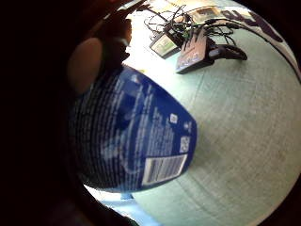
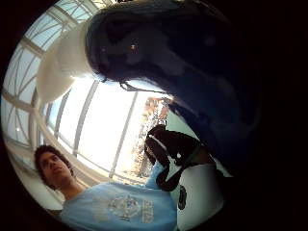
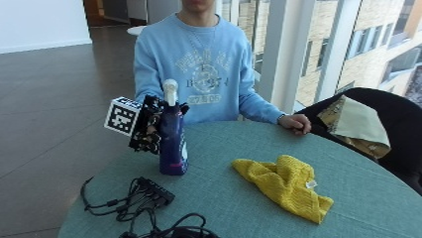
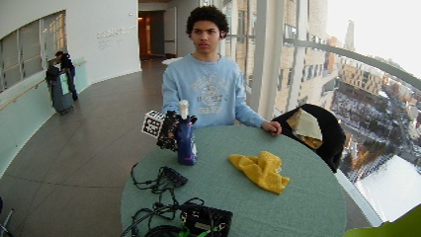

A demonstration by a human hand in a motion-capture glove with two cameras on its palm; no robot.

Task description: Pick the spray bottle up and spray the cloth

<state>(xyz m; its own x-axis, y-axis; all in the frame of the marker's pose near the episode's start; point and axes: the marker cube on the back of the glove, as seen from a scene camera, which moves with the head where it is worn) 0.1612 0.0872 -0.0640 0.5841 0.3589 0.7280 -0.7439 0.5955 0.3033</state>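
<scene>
cables nr bottle, cloth apart

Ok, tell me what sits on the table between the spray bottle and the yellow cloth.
Nothing visible does. The gloved right hand grips the spray bottle, which stands upright on the table. The yellow cloth lies crumpled to one side of it, with only bare tabletop between them. The black cables lie nearer the camera, off that path.

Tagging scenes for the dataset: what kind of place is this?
Probably an office or campus building's glazed corridor, not a home: a tall window wall overlooking city buildings, a long tiled hallway, and a round teal-clothed table set up beside the glass.
</scene>
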